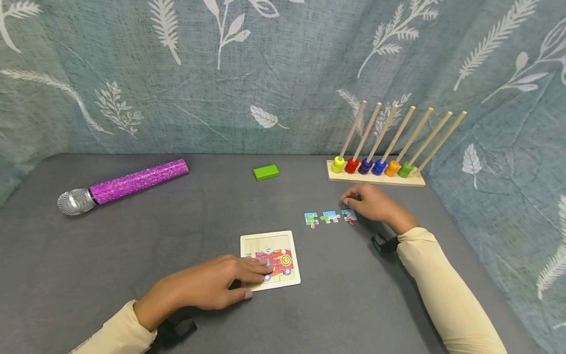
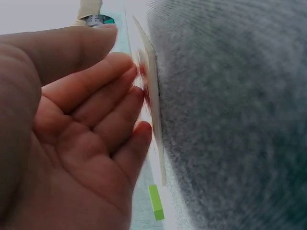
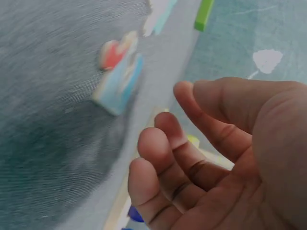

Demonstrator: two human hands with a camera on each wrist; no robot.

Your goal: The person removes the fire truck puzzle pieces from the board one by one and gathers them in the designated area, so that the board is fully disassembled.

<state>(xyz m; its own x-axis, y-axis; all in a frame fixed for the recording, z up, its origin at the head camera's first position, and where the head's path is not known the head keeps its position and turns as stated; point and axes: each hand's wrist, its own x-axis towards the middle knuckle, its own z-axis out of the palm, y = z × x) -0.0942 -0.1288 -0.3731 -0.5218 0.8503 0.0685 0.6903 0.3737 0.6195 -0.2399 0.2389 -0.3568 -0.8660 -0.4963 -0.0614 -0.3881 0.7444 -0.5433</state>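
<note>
A dark grey table [image 1: 331, 305] meets blue-green cloth [image 1: 309, 59] printed with white leaves. The left hand [image 1: 208, 282], fingers extended, rests on a square, wooden-framed red puzzle [image 1: 282, 265]; the right hand [image 1: 373, 202], loosely curled, empty, hovers near three small blue-edged jigsaw pieces [image 1: 328, 214].

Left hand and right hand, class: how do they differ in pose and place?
The left hand rests on the puzzle board; the right hand hovers by three loose pieces. The left hand is more outstretched; the right hand is more curled. Both emerge from pale sleeves.
</note>
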